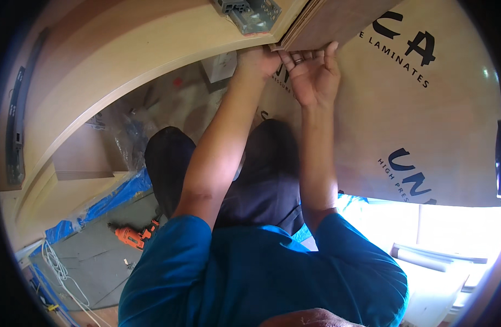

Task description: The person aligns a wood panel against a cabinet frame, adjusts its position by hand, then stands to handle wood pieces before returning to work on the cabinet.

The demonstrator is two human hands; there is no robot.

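Observation:
My left hand [259, 61] reaches up under the edge of a pale wood panel [201, 52], near its corner with a brown board [340, 24]. The fingers of that hand are hidden behind the edge. Beside it, my right hand [316, 79] is palm up, with the fingers apart and their tips against the lower edge of the brown board. A ring shows on one finger. A grey metal bracket [256, 16] sits on the pale panel just above my hands. Whether either hand has some small part beneath the edge cannot be seen.
Large printed laminate sheeting [392, 114] stands on the right. A dark drawer slide [16, 131] is fixed to the panel at far left. An orange power drill [133, 235] lies on the grey floor covering, near blue tape [111, 199] and a white cable [59, 267].

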